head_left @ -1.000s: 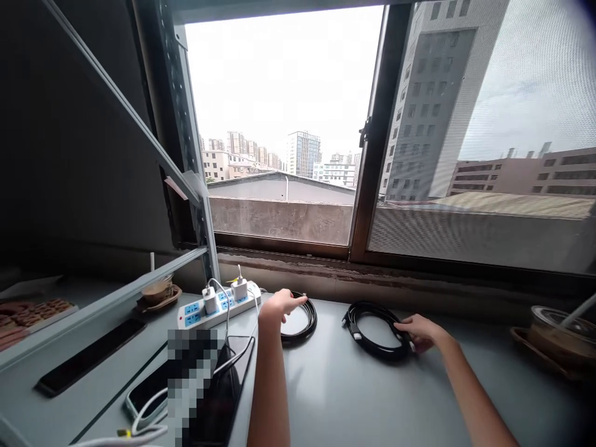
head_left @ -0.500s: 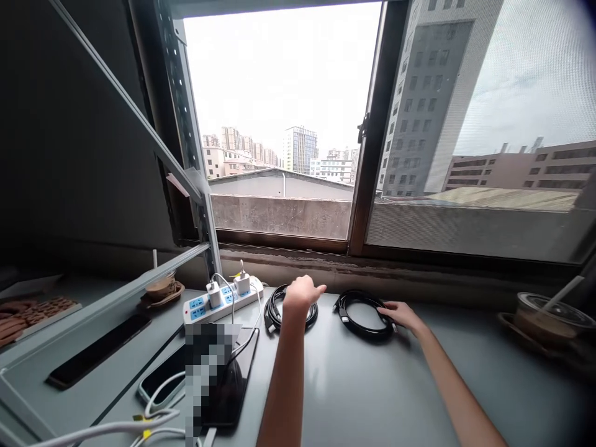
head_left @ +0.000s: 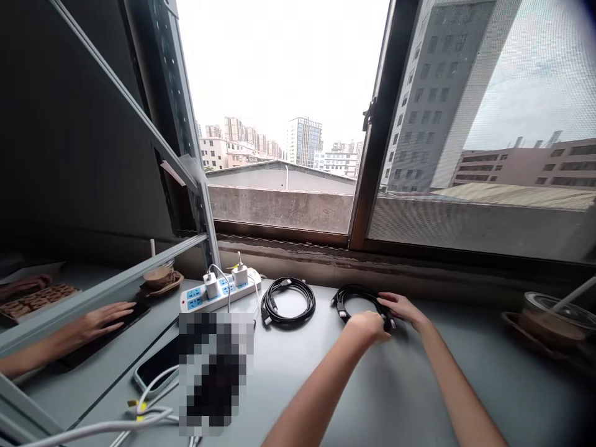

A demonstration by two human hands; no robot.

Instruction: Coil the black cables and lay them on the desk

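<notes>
Two black cable coils lie on the grey table [head_left: 372,397] below the window. The left coil [head_left: 288,302] lies flat with no hand on it. My left hand [head_left: 367,326] is curled into a loose fist at the near edge of the right coil [head_left: 350,294]. Its fingertips are hidden. My right hand [head_left: 403,308] rests on the right side of that same coil, fingers closed on the bundled strands. Both of my forearms reach in from the bottom of the view.
A white power strip [head_left: 218,295] with two chargers sits left of the coils. A phone [head_left: 156,369] and white cables lie near the front left. Another person's hand [head_left: 100,316] rests on a black slab. A cup on a saucer [head_left: 158,276] and a straw glass [head_left: 549,316] flank the table.
My left hand left the left coil and moved right to the near edge of the right coil. My right hand stayed on that coil. Another person's hand appeared at the left.
</notes>
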